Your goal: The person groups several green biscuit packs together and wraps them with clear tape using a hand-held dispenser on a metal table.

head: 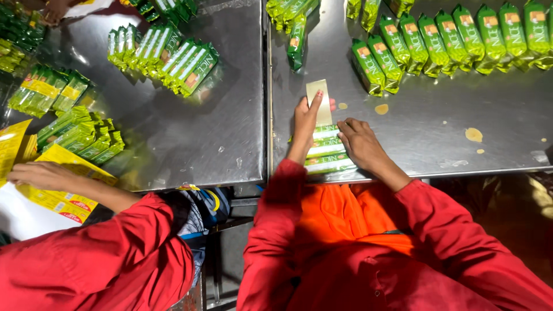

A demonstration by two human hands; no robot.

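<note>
Green biscuit packets (449, 37) with orange-brown picture patches lie on grey steel table (438, 126); the slip (318, 101) looks pale beige.

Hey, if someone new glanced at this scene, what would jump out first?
Probably the long row of green biscuit packets along the steel table's far side. Then the left hand pressing a pale strip and the right hand on a stack of packets at the near edge. A co-worker's hand rests on yellow wrappers, far left.
</note>
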